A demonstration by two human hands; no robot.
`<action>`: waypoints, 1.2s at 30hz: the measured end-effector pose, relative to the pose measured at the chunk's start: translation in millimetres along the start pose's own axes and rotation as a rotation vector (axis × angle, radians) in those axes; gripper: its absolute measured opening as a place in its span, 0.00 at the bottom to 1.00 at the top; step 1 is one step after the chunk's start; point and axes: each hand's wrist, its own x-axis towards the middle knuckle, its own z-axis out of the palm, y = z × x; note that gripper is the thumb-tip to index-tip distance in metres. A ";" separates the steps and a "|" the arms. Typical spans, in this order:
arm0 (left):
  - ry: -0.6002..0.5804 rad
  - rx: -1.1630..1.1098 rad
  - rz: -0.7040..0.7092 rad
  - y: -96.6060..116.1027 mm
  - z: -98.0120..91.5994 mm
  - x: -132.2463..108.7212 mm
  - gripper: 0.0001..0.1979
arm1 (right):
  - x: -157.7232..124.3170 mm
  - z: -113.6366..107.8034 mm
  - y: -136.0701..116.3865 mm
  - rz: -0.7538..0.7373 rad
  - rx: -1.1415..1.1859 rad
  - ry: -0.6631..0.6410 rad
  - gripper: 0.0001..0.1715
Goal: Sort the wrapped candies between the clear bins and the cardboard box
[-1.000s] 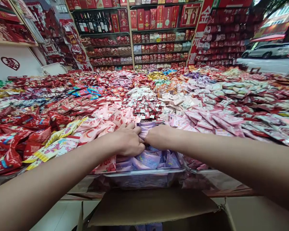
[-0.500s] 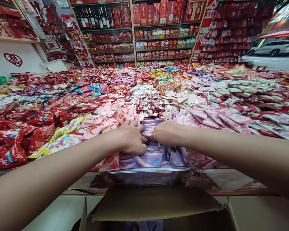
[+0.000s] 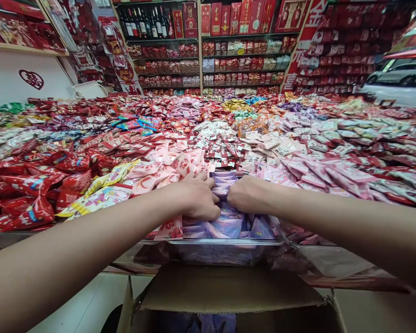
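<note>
Both my hands are pushed into a pile of purple candy packets [image 3: 229, 226] inside a clear plastic bin [image 3: 225, 245] at the display's front edge. My left hand [image 3: 197, 199] lies knuckles up with its fingers curled down into the packets. My right hand [image 3: 246, 194] sits right beside it, almost touching, fingers likewise bent and closed on the packets. The fingertips of both hands are buried among the wrappers.
A wide display of wrapped candies spreads out behind: pink packets [image 3: 159, 171] left, red bags [image 3: 31, 185] far left, pink and white ones [image 3: 312, 166] right. An open cardboard box [image 3: 225, 291] stands below the bin. Shelves of red boxes and bottles [image 3: 201, 41] line the back wall.
Both hands have stayed together in the purple packets, kneading slightly. The camera has shifted, so the scene sits a little further right and lower in view.
</note>
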 end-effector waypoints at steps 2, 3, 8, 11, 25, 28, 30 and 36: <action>-0.029 0.018 0.000 1.2 -1.8 -1.4 0.21 | -4.7 -1.6 9.9 -0.018 0.027 0.032 0.17; -0.039 0.025 -0.001 1.6 -2.7 -1.9 0.22 | -7.0 -2.5 14.6 -0.014 0.050 0.034 0.15; -0.067 0.041 -0.012 3.0 -4.2 -2.3 0.22 | -14.5 -6.4 29.5 0.005 0.219 0.077 0.12; -0.054 0.027 -0.018 3.0 -3.0 -1.6 0.22 | -15.9 -7.2 35.7 0.006 0.332 0.094 0.11; 0.032 0.006 0.020 0.7 3.3 0.6 0.27 | -44.3 -18.5 41.0 0.313 0.844 0.494 0.09; 0.020 -0.002 0.024 2.1 1.7 -0.9 0.25 | -42.1 -19.0 37.6 0.347 0.741 0.494 0.07; -0.001 0.005 0.024 3.3 -0.3 -3.3 0.23 | -41.1 -17.2 36.5 0.393 0.684 0.499 0.06; 0.099 -0.068 0.076 0.6 3.3 -15.5 0.17 | -44.0 -10.9 36.5 0.399 0.728 0.554 0.16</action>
